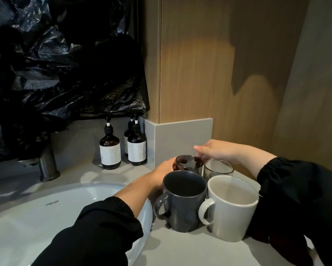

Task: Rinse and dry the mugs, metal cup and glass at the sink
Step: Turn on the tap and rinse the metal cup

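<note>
Four vessels stand close together on the grey counter (180, 250) right of the sink. In front are a dark grey mug (182, 202) and a pale grey mug (234, 210), handles pointing left. Behind them are a dark tinted cup (189, 163) and a clear greyish glass (217, 168). My left hand (163, 172) reaches past the dark mug and wraps the tinted cup's left side. My right hand (217, 150) comes from the right over the clear glass, fingertips on the tinted cup's far rim. Whether it grips is hidden.
A white sink basin (46, 191) lies at the lower left, with a dark faucet (48, 162) behind it. Amber pump bottles (110, 150) stand by the grey backsplash corner (180, 135). Black plastic sheeting (55, 54) hangs over the back wall. A wooden panel (209, 64) rises behind the cups.
</note>
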The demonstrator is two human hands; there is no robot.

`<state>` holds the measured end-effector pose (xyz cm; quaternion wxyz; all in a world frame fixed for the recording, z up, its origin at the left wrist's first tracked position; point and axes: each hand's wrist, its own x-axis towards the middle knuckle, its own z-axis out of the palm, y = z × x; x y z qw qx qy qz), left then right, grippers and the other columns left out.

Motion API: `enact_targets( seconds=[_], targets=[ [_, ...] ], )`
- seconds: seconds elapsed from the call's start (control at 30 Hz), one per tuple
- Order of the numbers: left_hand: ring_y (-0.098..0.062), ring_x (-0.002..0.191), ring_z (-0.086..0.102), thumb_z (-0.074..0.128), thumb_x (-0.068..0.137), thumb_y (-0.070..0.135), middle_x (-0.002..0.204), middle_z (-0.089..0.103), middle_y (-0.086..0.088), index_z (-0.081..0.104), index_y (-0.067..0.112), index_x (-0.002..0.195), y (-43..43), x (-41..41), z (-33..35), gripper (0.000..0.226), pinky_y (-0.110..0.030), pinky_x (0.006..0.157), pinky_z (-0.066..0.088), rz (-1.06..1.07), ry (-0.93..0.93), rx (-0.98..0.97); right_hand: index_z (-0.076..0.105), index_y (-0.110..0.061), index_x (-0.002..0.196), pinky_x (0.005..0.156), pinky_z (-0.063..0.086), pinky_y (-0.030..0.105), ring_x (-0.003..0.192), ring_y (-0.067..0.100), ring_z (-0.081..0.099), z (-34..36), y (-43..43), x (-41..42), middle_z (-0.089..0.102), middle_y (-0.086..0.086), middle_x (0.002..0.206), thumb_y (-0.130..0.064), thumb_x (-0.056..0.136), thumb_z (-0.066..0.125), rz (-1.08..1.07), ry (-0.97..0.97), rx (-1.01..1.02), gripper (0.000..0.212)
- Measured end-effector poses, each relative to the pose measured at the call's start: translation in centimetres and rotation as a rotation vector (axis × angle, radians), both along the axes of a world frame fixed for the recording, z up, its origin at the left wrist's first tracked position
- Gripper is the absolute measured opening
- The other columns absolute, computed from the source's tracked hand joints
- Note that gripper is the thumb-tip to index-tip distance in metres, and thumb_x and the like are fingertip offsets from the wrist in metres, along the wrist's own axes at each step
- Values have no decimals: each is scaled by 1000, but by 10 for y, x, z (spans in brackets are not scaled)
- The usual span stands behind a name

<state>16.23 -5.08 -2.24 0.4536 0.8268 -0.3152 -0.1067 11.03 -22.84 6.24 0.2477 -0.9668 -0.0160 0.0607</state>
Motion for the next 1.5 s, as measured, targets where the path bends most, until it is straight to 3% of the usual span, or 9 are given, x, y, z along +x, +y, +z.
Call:
enact_targets(
  seconds=[0.17, 0.27, 0.43, 0.57, 0.63, 0.73, 0.9, 1.27, 1.5],
  targets=[
    [-6, 103, 57, 85, 70, 27, 115, 60, 8, 42, 28, 123, 21, -9, 2, 68, -23, 85, 47, 116, 48, -181, 58, -10, 127, 108, 32, 36, 121, 23, 51, 14, 28, 3, 58, 5, 129, -51, 99, 27, 26, -13, -130, 59],
    [-13, 102, 64, 89, 52, 33, 109, 66, 4, 49, 29, 118, 57, -14, 11, 77, -38, 92, 53, 271, 20, -273, 48, -7, 135, 107, 30, 34, 129, 26, 44, 27, 61, 6, 48, 10, 141, -50, 100, 25, 101, -89, -284, 60],
    [2, 82, 60, 83, 66, 19, 95, 63, 14, 46, 32, 115, 144, -50, 16, 63, -10, 67, 46, 467, -102, -168, 40, -4, 141, 105, 31, 32, 133, 26, 40, 47, 144, -11, 41, 12, 147, -46, 102, 25, 259, -157, -424, 60],
    [-6, 73, 59, 80, 66, 9, 96, 61, 1, 47, 22, 118, 216, -87, 2, 63, -15, 57, 49, 553, -180, -29, 44, -8, 137, 95, 41, 34, 120, 30, 49, 32, 218, -27, 49, 12, 138, -44, 101, 32, 296, -242, -464, 52],
    [-10, 75, 60, 81, 62, 14, 98, 59, 0, 48, 21, 120, 246, -103, -9, 68, -21, 56, 52, 595, -215, 69, 42, -10, 139, 94, 40, 33, 121, 31, 48, 10, 248, -32, 49, 12, 137, -46, 100, 34, 261, -249, -339, 54],
    [-10, 95, 54, 81, 61, 27, 111, 50, 8, 45, 25, 128, 277, -120, -20, 76, -21, 77, 48, 610, -384, 346, 48, -16, 133, 93, 37, 30, 122, 25, 48, -35, 277, -30, 51, 5, 135, -53, 95, 40, 216, -159, 104, 54],
    [-13, 103, 45, 79, 63, 33, 122, 46, 9, 36, 31, 135, 300, -124, -29, 84, -26, 89, 45, 559, -421, 582, 52, -25, 119, 106, 36, 40, 116, 12, 52, -97, 290, -15, 55, -2, 129, -59, 85, 54, 271, 209, 675, 49],
    [-23, 118, 37, 69, 81, 18, 130, 43, 1, 21, 30, 142, 302, -116, -22, 78, -39, 90, 39, 382, -925, 1315, 56, -29, 123, 98, 40, 30, 113, 7, 55, -126, 288, -14, 62, -8, 118, -54, 85, 59, 412, 228, 522, 45],
    [-26, 122, 35, 66, 80, 7, 136, 41, -3, 24, 27, 142, 324, -113, -20, 78, -42, 88, 37, 368, -988, 1418, 54, -22, 121, 97, 40, 33, 113, 14, 55, -124, 281, -12, 61, 0, 121, -45, 93, 53, 289, 220, 517, 36]
  ],
)
